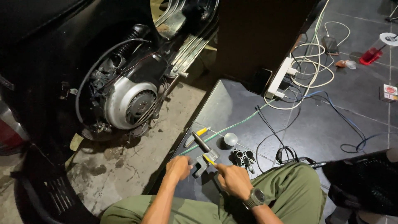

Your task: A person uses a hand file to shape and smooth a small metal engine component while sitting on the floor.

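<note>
Fingers of our left hand [178, 166] clamp a small grey metal part [202, 162] on the dark tiles [232, 103]; right hand [233, 179] fingers pinch a yellow-handled tool [209, 160] w/ tip on it. Just beyond: hammer [200, 142], yellow screwdriver [197, 135], black cast part [243, 158]. Scooter engine [130, 103] well up-left.

Both hands, left [178, 167] and right [234, 180], curled close together.

The left hand [179, 167] covered the near end of the grey part [203, 162], so its grip could not be told. The tool [209, 159] in the right hand [234, 179] was mostly hidden. The scooter [124, 95] was cut off at the left and far edges.
</note>
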